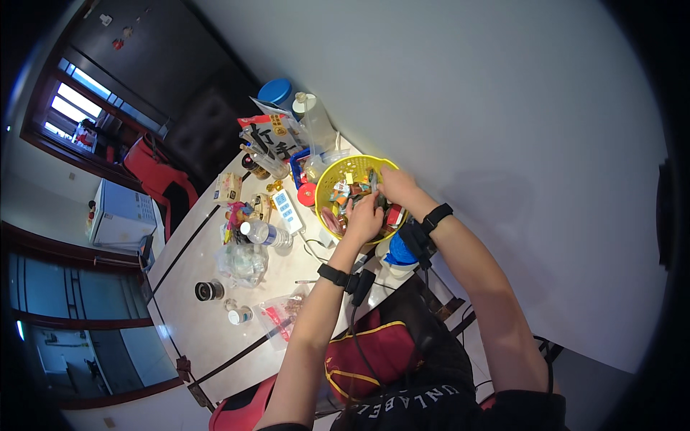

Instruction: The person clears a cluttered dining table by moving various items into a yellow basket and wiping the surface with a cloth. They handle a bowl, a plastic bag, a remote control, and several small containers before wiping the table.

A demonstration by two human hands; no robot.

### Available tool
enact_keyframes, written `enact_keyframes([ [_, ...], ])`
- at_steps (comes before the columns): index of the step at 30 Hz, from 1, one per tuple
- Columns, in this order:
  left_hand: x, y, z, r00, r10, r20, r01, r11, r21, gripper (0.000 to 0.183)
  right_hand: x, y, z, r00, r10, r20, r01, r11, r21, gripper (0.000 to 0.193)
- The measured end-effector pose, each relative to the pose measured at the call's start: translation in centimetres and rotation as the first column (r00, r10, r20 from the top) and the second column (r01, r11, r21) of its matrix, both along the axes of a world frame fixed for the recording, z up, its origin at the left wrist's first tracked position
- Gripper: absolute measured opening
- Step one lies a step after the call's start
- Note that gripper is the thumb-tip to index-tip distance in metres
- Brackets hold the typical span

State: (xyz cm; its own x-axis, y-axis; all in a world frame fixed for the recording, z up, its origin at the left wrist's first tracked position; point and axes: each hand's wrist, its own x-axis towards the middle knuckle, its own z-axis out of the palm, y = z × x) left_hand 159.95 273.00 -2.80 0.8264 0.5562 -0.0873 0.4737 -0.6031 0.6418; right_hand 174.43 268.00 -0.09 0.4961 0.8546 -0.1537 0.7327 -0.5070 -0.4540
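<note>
Both of my hands are inside the round yellow plastic basket (328, 172), which has a perforated wall and stands at the table's edge by the wall. It holds many small coloured packets (342, 189) and a red-and-white item (394, 215). My left hand (364, 218) reaches over the near side, fingers apart among the packets, and no held thing shows. At the right rim, my right hand (397, 185) has its fingers closed at a small greyish piece (374, 179), too small to name. Black straps with small dark devices sit on both wrists.
Left of the basket lie a white power strip (286, 210), a clear water bottle (267, 234) and a clear plastic bag (243, 263). Farther back stand a blue-lidded container (274, 91) and a red-and-white package (277, 136). A dark jar (208, 290) and white bottle (239, 314) are nearer. Cables hang from the wrist devices.
</note>
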Motion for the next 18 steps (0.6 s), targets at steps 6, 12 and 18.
enact_keyframes([
  [6, 0.6, 0.6, -0.1, 0.998, -0.058, 0.023, 0.059, 0.997, -0.049, 0.046, 1.1, -0.3, -3.1, 0.992, 0.002, -0.125, 0.016, 0.991, 0.136, 0.039],
  [12, -2.3, 0.0, 2.6, 0.965, -0.194, 0.176, 0.19, 0.981, 0.038, 0.029, -0.5, -2.5, -0.4, 0.992, -0.07, 0.106, 0.037, 0.958, 0.283, 0.026],
  [18, -14.8, -1.2, 3.4, 0.912, 0.174, 0.373, -0.188, 0.982, 0.001, 0.027, -6.3, -4.8, 5.4, 0.98, 0.197, -0.005, -0.155, 0.789, 0.594, 0.015],
])
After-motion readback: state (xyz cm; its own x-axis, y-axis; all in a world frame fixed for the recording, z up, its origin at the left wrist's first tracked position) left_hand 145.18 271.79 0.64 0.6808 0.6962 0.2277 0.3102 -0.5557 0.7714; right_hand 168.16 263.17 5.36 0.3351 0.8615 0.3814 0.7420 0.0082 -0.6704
